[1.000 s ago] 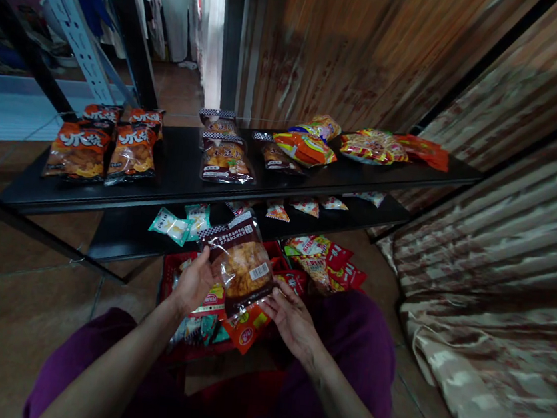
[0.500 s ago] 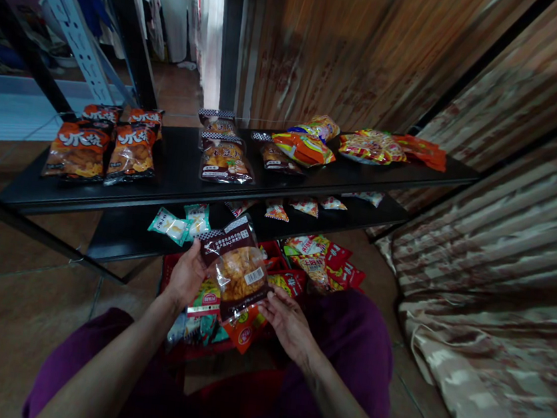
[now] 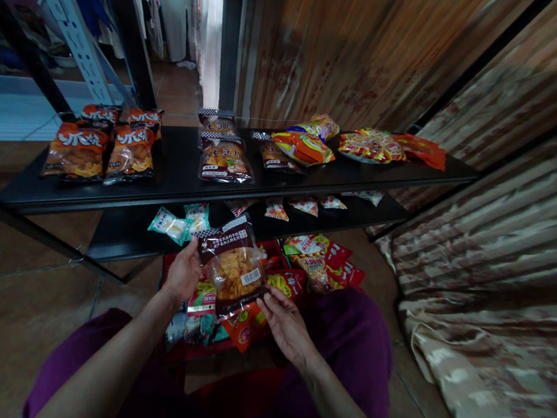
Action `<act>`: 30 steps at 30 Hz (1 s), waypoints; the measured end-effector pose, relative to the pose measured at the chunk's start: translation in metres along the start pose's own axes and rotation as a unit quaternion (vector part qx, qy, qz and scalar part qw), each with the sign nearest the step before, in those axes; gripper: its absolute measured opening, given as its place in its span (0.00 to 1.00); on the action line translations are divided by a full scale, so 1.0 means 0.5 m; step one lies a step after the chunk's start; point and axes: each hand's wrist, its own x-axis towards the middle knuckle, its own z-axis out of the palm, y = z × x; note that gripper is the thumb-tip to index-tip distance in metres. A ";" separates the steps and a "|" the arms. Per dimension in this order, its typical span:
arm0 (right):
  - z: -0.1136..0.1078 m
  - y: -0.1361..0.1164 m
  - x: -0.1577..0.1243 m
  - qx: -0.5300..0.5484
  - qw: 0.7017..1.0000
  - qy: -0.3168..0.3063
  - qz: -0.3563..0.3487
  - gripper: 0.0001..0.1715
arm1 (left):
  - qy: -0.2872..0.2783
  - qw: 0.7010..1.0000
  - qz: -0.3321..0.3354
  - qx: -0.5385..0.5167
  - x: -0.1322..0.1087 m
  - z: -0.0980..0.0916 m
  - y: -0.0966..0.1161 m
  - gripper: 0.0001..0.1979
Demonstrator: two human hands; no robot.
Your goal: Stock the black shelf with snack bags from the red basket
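A brown bag of potato chips [image 3: 236,271], clear in the middle and with a white barcode label, is held up between my two hands. My left hand [image 3: 184,273] grips its upper left edge, the thumb on top. At the lower right corner, my right hand [image 3: 286,322] pinches the bag with its fingertips. Below the bag stands a red basket [image 3: 176,357] full of mixed snack packets, partly hidden by the bag and my hands. An orange packet [image 3: 244,329] and a green-and-pink packet [image 3: 204,298] show at its top.
Ahead is a black shelf [image 3: 175,184] bearing orange snack bags [image 3: 131,152], brown chip bags [image 3: 224,159] and larger yellow-red bags [image 3: 373,146]. A lower shelf [image 3: 120,231] holds small green packets [image 3: 170,225]. Red-yellow packets [image 3: 320,261] lie right of the basket. A curtain [image 3: 500,295] hangs at right.
The chip bag has shifted slightly left and tilted a little. My left hand moved slightly left with it; my right hand's fingers moved a little left along the corner.
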 end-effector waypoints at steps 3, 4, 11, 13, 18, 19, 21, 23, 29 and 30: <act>-0.002 0.001 0.000 0.000 1.000 0.005 -0.001 0.18 | -0.001 1.000 0.001 0.013 0.004 -0.003 0.000 0.16; -0.001 0.001 0.000 0.002 1.000 0.008 -0.001 0.18 | -0.002 1.000 0.002 0.017 0.006 -0.004 0.001 0.16; 0.019 -0.005 -0.005 0.010 0.999 0.031 -0.009 0.20 | 0.019 0.999 0.001 0.028 0.015 -0.006 0.008 0.14; 0.026 -0.009 -0.010 0.008 0.999 0.034 -0.004 0.21 | 0.035 0.999 -0.011 0.019 0.017 -0.006 0.010 0.13; 0.041 -0.031 -0.027 -0.005 1.000 0.025 -0.009 0.21 | 0.083 0.995 -0.056 -0.010 0.021 -0.006 0.010 0.12; 0.044 -0.035 -0.031 -0.011 1.000 0.021 -0.010 0.22 | 0.088 0.994 -0.063 -0.011 0.021 -0.006 0.008 0.12; 0.049 -0.041 -0.038 -0.027 1.000 0.008 -0.001 0.23 | 0.103 0.992 -0.074 -0.005 0.022 -0.007 0.001 0.12; 0.056 -0.039 -0.044 -0.046 0.999 -0.004 0.024 0.23 | 0.127 0.989 -0.076 0.003 0.024 -0.008 -0.008 0.11; 0.081 -0.014 -0.053 -0.085 0.994 -0.001 0.075 0.27 | 0.157 0.983 -0.087 0.028 0.030 -0.016 -0.029 0.10; 0.085 -0.013 -0.055 -0.097 0.992 0.000 0.077 0.27 | 0.160 0.983 -0.089 0.032 0.032 -0.019 -0.030 0.10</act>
